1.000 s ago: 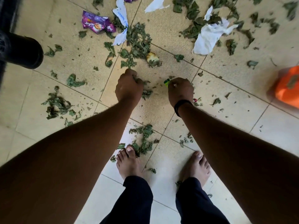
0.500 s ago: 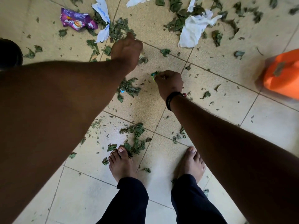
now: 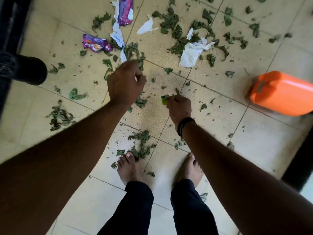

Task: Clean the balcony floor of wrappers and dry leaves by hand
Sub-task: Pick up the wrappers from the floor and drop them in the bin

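Note:
Dry green leaves (image 3: 171, 24) lie scattered over the beige tiled floor (image 3: 220, 126), with clumps at the left (image 3: 59, 116) and by my toes (image 3: 141, 145). Two purple wrappers (image 3: 96, 43) (image 3: 125, 12), a white paper strip (image 3: 117, 33), a torn white scrap (image 3: 146, 27) and a crumpled white tissue (image 3: 191, 51) lie further out. My left hand (image 3: 125, 83) hovers above the floor with fingers curled tight; its contents are hidden. My right hand (image 3: 179, 106), with a black wristband, pinches a small green wrapper (image 3: 164, 100) low over the tiles.
An orange plastic container (image 3: 281, 94) sits on the floor at the right. A black rounded object (image 3: 23, 68) and a dark edge (image 3: 10, 22) border the left side. A dark threshold (image 3: 298, 167) runs along the right. My bare feet (image 3: 128, 168) stand among leaves.
My left hand reached out to a yellowish scrap among the leaves, then drew back and lifted with fingers closed; that scrap is gone from the floor. My right hand kept holding the green wrapper.

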Tool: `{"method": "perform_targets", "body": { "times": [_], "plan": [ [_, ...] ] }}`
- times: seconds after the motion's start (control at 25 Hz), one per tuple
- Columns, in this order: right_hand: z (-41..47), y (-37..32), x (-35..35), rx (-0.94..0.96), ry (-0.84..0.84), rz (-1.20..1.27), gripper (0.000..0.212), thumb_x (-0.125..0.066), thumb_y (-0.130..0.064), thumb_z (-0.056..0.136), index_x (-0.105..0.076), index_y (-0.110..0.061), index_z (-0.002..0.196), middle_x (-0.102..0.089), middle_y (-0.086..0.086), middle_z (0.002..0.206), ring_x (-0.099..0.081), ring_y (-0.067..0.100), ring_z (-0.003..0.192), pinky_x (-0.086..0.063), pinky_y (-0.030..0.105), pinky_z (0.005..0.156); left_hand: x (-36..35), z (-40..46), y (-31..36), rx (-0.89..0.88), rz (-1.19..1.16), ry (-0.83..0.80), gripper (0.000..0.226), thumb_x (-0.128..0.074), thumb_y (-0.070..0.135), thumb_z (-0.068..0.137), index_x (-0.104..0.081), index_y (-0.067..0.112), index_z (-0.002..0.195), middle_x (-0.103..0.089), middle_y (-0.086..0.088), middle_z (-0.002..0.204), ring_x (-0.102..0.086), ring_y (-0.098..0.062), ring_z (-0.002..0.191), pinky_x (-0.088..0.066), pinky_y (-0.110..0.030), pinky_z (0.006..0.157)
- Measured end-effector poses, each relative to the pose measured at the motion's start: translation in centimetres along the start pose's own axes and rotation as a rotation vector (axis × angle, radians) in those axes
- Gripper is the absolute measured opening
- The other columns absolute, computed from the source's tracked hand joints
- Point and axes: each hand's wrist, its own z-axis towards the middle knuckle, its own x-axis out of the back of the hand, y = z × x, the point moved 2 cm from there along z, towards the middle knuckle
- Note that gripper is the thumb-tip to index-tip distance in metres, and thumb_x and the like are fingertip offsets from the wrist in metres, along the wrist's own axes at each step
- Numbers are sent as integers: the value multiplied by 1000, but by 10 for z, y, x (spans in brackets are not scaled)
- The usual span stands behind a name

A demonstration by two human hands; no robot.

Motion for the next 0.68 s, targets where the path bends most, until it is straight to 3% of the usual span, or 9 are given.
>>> {"method": "perform_targets", "body": {
  "times": [0.08, 0.16, 0.24, 0.36, 0.6, 0.68],
  "plan": [
    [-25, -20, 16, 45, -44, -4, 31, -69, -19, 92, -62, -22, 61, -59, -6, 63, -55, 15, 69, -46, 29, 70, 27, -10, 14, 12, 14, 25, 6, -69, 23, 85, -66, 18, 87, -72, -1, 87, -67, -24, 76, -40, -29, 59],
    [-49, -33, 36, 72, -76, -41, 27, -71, -20, 91, -65, -20, 64, -59, -7, 62, -54, 15, 66, -45, 27, 65, 54, -18, 23, 249, -10, 33, 18, -66, 17, 87, -72, 24, 103, -76, -2, 95, -70, -27, 85, -47, -32, 64],
    [-79, -49, 60, 27, -65, 12, 26, -71, -20, 91, -65, -16, 67, -56, -4, 60, -47, 13, 56, -39, 25, 55, 79, -30, 36, 519, -196, 13, 28, -61, 15, 91, -76, 24, 112, -77, -6, 102, -70, -27, 90, -50, -31, 71],
    [-130, -77, 97, -121, -71, 271, 24, -61, -11, 98, -61, -10, 74, -51, 6, 64, -37, 14, 47, -30, 24, 47, 123, -43, 75, 746, -527, -41, 20, -63, 15, 94, -79, 12, 105, -75, -8, 93, -69, -26, 85, -50, -29, 73],
    [-291, -191, 200, -95, -114, 481, 20, -54, -7, 102, -68, -5, 88, -70, 17, 85, -50, 15, 53, -42, 24, 50, 298, -55, 196, 992, -950, -151, 16, -59, 16, 98, -66, 9, 86, -43, 8, 49, -35, -12, 46, -27, -21, 46],
    [-348, -227, 233, -23, -125, 524, 17, -57, -9, 98, -72, -10, 90, -72, 12, 89, -49, 12, 57, -42, 23, 54, 366, -59, 238, 974, -1113, -267, 12, -57, 13, 98, -63, 10, 88, -55, 3, 55, -43, -12, 47, -24, -20, 43]
  ]
}}
